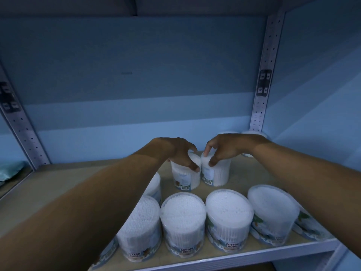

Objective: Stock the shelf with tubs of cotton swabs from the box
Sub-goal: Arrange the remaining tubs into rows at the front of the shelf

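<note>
Each hand has its own tub from above: the left hand (178, 153) curls its grip round the lid of the left tub (185, 178), the right hand (222, 149) round the right tub (216, 173). Both stand upright, touching, mid-shelf (48, 184) behind the front row (183, 222), so release is straight down.

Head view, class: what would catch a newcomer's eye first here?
Both hands meet mid-shelf: the left hand grips one tub, and the right hand grips its neighbour. Along the front edge of the shelf stands a row of cotton bud tubs.
</note>
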Available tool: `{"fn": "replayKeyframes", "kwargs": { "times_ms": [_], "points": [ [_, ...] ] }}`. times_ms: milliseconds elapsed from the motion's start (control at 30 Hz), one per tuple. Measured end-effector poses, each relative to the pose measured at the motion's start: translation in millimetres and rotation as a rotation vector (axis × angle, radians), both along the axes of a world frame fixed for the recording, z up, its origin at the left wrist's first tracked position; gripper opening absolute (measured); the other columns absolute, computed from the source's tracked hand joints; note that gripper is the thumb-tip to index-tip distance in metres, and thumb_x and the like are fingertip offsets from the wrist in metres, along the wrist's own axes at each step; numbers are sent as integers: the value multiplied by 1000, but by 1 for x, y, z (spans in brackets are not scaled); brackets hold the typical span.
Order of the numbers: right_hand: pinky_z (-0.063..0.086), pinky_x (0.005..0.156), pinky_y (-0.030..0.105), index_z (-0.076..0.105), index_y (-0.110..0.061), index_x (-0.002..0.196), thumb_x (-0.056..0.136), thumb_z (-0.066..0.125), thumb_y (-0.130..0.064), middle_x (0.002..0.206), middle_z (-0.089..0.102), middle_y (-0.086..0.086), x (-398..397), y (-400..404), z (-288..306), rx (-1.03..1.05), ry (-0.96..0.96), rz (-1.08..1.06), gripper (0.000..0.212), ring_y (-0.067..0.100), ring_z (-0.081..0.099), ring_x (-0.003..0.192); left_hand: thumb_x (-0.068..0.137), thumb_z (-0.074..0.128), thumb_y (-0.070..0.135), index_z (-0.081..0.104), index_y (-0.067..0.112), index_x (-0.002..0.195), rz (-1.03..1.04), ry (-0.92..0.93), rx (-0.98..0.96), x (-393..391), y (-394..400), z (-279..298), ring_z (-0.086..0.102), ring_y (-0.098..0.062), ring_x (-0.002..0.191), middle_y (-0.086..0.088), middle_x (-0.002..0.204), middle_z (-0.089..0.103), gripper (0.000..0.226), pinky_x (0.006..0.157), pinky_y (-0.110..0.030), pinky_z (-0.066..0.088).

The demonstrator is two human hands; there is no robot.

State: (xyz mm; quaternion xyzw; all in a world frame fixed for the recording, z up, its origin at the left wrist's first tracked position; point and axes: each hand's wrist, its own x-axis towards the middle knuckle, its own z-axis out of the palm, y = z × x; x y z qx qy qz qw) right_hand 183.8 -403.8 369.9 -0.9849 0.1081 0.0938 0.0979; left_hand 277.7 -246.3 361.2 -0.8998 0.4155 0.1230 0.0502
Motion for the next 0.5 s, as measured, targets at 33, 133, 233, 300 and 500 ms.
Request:
{"fn": "replayKeyframes", "kwargs": {
  "times_ms": [33, 133, 233, 300, 500],
  "points": [
    [53, 95, 36, 66, -35, 117, 80, 78, -45, 115, 51, -9, -1, -1, 1, -3, -32, -16, 40, 19, 57, 110, 77, 66, 69, 27, 39, 153, -18, -12, 1, 0, 1, 1, 39, -26, 141, 2, 160, 30, 90, 110, -41, 39],
    [59, 85, 37, 62, -31, 122, 78, 77, -55, 121, 55, -6, -2, 1, 0, -15, -64, -85, 52, 19, 57, 105, 80, 72, 57, 26, 37, 154, -68, 5, 29, -2, 4, 4, 36, -23, 142, 4, 159, 32, 90, 111, -39, 36],
    [59, 84, 35, 58, -27, 131, 78, 74, -59, 130, 54, -1, -4, 6, -5, -32, -20, -112, 64, 21, 56, 111, 80, 72, 56, 28, 38, 153, -86, 16, 73, -4, 5, 1, 38, -22, 140, 5, 157, 36, 87, 109, -37, 37],
    [54, 82, 29, 57, -24, 134, 81, 73, -57, 133, 56, 1, -4, 9, -7, -73, -18, -95, 65, 21, 56, 114, 82, 70, 56, 29, 39, 153, -89, 0, 72, -4, 5, 1, 37, -23, 141, 5, 157, 34, 83, 108, -36, 35],
    [54, 79, 29, 59, -21, 132, 81, 76, -52, 133, 56, 2, -1, 10, -10, -70, -27, -89, 62, 22, 57, 114, 81, 71, 57, 36, 38, 150, -65, 10, 45, -2, 2, 1, 43, -24, 137, 5, 154, 40, 80, 103, -34, 40]
  ]
}}
